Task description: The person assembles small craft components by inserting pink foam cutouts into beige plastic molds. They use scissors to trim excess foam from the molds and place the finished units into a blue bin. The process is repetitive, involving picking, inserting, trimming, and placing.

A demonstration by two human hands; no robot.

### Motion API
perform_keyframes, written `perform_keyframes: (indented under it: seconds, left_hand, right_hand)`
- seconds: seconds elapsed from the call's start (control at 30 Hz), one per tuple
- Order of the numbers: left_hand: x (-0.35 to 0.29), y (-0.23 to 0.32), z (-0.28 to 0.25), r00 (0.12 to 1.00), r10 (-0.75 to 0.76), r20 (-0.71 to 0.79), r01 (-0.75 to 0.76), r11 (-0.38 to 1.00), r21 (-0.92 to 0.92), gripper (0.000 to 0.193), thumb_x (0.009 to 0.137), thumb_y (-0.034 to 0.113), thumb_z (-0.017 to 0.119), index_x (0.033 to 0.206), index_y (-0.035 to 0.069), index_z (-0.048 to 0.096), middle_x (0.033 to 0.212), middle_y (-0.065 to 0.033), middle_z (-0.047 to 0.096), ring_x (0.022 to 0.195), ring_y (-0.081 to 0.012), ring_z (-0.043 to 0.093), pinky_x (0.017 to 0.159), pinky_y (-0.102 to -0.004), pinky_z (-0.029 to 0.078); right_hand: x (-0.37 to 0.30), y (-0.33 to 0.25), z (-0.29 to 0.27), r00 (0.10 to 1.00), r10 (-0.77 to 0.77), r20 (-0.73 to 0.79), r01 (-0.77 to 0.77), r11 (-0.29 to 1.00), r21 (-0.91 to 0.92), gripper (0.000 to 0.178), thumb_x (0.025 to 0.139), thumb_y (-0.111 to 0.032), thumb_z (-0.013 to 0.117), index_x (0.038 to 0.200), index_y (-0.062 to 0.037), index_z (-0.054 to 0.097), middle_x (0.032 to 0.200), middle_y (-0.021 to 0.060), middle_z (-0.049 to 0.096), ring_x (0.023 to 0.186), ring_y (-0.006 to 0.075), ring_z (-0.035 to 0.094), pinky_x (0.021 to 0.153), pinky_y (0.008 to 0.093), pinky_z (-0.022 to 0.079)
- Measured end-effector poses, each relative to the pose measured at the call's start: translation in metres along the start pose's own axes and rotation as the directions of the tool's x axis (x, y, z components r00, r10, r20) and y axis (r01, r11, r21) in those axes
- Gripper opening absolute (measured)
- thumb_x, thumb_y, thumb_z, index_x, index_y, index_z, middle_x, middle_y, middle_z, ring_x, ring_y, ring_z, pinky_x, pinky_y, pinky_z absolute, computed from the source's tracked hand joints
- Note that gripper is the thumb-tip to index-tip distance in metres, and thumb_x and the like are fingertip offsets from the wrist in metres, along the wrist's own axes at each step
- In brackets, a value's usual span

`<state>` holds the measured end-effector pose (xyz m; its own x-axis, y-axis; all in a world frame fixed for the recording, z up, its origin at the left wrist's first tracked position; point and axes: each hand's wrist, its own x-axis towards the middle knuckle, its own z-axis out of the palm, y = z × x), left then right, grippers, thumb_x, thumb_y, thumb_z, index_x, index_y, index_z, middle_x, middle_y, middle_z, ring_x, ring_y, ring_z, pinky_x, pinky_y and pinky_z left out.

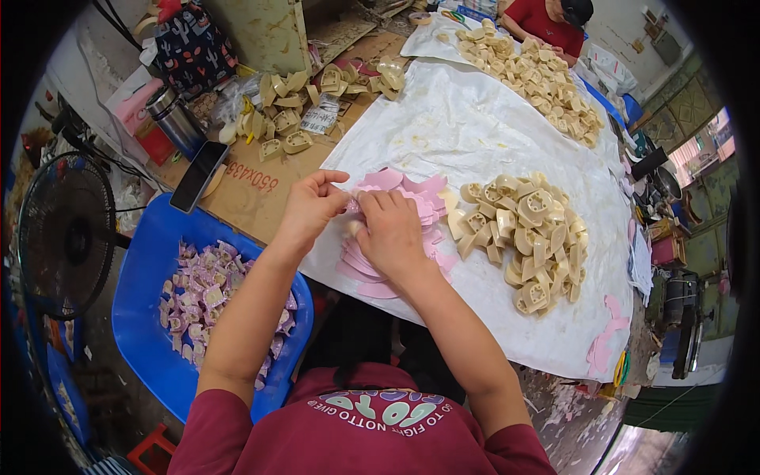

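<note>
My left hand [313,204] is raised at the left edge of a pile of thin pink sheets [380,265]. Its thumb and forefinger pinch a small pink-purple piece [352,207]. My right hand [393,231] lies over the pile, back upward, with its fingers curled and their tips close to that same piece. What sits under its palm is hidden, and a blurred pale bit shows by its thumb. Right of the hands is a heap of beige moulded plastic parts [526,229], hollow and curved.
A blue tub [131,313] of pink-and-beige pieces stands at my left, beside a black fan [71,237]. A phone [198,176] and steel flask [176,120] are on cardboard. More beige parts [546,83] lie on the white sheet [443,111] near another person [546,28].
</note>
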<state>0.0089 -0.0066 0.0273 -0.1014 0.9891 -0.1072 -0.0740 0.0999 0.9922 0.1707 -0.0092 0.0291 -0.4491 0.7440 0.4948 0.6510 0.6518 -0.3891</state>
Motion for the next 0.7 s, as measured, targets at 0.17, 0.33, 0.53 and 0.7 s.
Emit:
perform_keyframes:
  seconds: [0.17, 0.33, 0.53, 0.7]
  left_hand:
    - [-0.008, -0.001, -0.001, 0.997, 0.019, -0.080, -0.027, 0.995, -0.095, 0.026, 0.088, 0.011, 0.063, 0.112, 0.000, 0.060, 0.074, -0.0031, 0.063, 0.064, -0.0086, 0.058, 0.059, -0.0215, 0.046]
    - [-0.017, -0.004, 0.024, 1.000, -0.009, -0.025, 0.006, 0.994, -0.110, 0.025, 0.090, 0.013, 0.062, 0.112, 0.001, 0.061, 0.075, -0.0034, 0.063, 0.064, -0.0087, 0.058, 0.057, -0.0221, 0.046]
    - [-0.006, -0.006, 0.044, 0.995, 0.103, 0.006, -0.102, 0.994, -0.028, 0.013, 0.090, 0.008, 0.063, 0.099, -0.001, 0.063, 0.081, -0.0034, 0.065, 0.069, -0.0072, 0.060, 0.060, -0.0203, 0.047]
    - [-0.010, -0.004, 0.054, 0.962, 0.273, 0.014, -0.273, 0.957, 0.098, 0.005, 0.088, 0.003, 0.063, 0.091, 0.000, 0.064, 0.083, -0.0023, 0.066, 0.070, -0.0062, 0.059, 0.061, -0.0191, 0.047]
  right_hand:
    - [0.000, 0.020, 0.009, 0.926, 0.375, 0.033, -0.349, 0.820, 0.453, 0.018, 0.078, -0.012, 0.068, 0.092, -0.0022, 0.066, 0.080, 0.0102, 0.066, 0.068, 0.0237, 0.061, 0.062, 0.0359, 0.047]
    - [0.004, 0.022, -0.010, 0.815, 0.523, 0.250, -0.513, 0.448, 0.732, 0.013, 0.086, -0.009, 0.062, 0.095, 0.0009, 0.066, 0.077, 0.0042, 0.067, 0.065, 0.0086, 0.059, 0.057, 0.0248, 0.046]
    - [-0.001, 0.027, -0.013, 0.807, 0.522, 0.275, -0.455, 0.255, 0.853, 0.013, 0.089, -0.008, 0.061, 0.097, 0.0017, 0.066, 0.073, -0.0008, 0.062, 0.063, 0.0037, 0.052, 0.056, 0.0188, 0.041]
    - [-0.002, 0.040, -0.020, 0.788, 0.527, 0.320, -0.496, 0.233, 0.837, 0.013, 0.088, -0.009, 0.063, 0.096, -0.0013, 0.067, 0.074, -0.0006, 0.063, 0.059, 0.0029, 0.052, 0.053, 0.0184, 0.041]
